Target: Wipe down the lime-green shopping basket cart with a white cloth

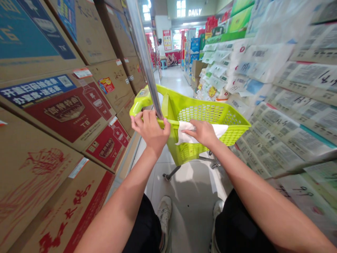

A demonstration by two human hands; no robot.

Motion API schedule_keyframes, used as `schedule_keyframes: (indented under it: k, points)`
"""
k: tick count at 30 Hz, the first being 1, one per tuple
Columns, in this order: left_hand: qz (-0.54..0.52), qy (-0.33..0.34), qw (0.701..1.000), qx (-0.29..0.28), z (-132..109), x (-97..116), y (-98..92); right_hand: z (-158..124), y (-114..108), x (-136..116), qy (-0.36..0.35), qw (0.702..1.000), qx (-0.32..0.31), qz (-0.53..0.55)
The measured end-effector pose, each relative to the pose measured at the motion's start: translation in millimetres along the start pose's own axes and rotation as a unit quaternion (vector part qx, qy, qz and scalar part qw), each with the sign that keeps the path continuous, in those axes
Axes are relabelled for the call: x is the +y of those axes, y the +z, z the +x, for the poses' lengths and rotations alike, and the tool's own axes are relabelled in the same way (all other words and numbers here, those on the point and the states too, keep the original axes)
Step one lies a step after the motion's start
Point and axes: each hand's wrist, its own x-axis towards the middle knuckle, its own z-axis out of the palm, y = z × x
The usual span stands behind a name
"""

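A lime-green shopping cart [185, 151] with a perforated basket stands crosswise in front of me, its handle end at the left. My left hand [150, 128] grips the cart's edge by the handle, fingers bent over it, beside the foot of a tilted metal pole [143, 49]. Draped over the near long rim is a white cloth [221, 130]. My right hand [202, 133] is closed on this cloth, pressing it against the rim. Part of the cloth lies hidden under the fingers.
Stacked cardboard boxes [105, 109] rise close on the left. Shelves of packaged tissues [289, 116] crowd the right side. The tiled floor [179, 80] runs ahead between them, with a blue stool [163, 64] and a person [161, 49] farther back.
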Motion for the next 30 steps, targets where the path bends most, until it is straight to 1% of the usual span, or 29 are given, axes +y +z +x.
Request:
schedule_keyframes:
  k: [3, 5, 7, 12, 15, 19, 21, 23, 26, 30]
  points:
    - [0.002, 0.020, 1.000, -0.008, 0.1, -1.5, -3.3, 6.5, -1.0, -22.8, 0.012, 1.000, 0.011, 0.004]
    - [0.001, 0.031, 0.999, -0.022, 2.4, -4.9, -5.7, 8.1, -0.8, -28.0, 0.013, 1.000, 0.014, 0.008]
    - [-0.001, 0.035, 0.999, -0.034, 6.0, -9.4, -7.4, 7.6, 0.0, -26.9, 0.000, 1.000, 0.016, 0.014]
    - [-0.003, 0.032, 0.999, -0.039, 14.2, -20.9, -7.7, 0.7, 3.5, -11.1, -0.050, 0.998, 0.023, 0.023]
    - [0.002, 0.031, 0.999, -0.031, 16.7, -27.0, -6.1, -6.7, 4.4, 6.2, -0.052, 0.998, 0.015, 0.008]
    - [0.005, 0.040, 0.999, -0.018, 18.4, -33.5, -3.4, -18.8, 2.8, 36.8, -0.052, 0.999, -0.009, -0.007]
    - [0.001, 0.041, 0.999, -0.020, 18.3, -34.2, -2.1, -24.0, 1.2, 49.7, -0.054, 0.998, -0.017, -0.006]
    - [-0.005, 0.039, 0.999, -0.021, 17.2, -32.6, -0.8, -27.4, -0.6, 57.1, -0.049, 0.999, -0.018, -0.005]
    - [-0.009, 0.032, 0.999, -0.005, 14.4, -26.8, 1.2, -27.8, -3.1, 55.7, -0.028, 0.999, -0.020, -0.015]
    - [-0.009, 0.016, 1.000, 0.010, 11.1, -19.4, 3.2, -20.5, -5.3, 35.8, -0.017, 0.999, -0.029, -0.027]
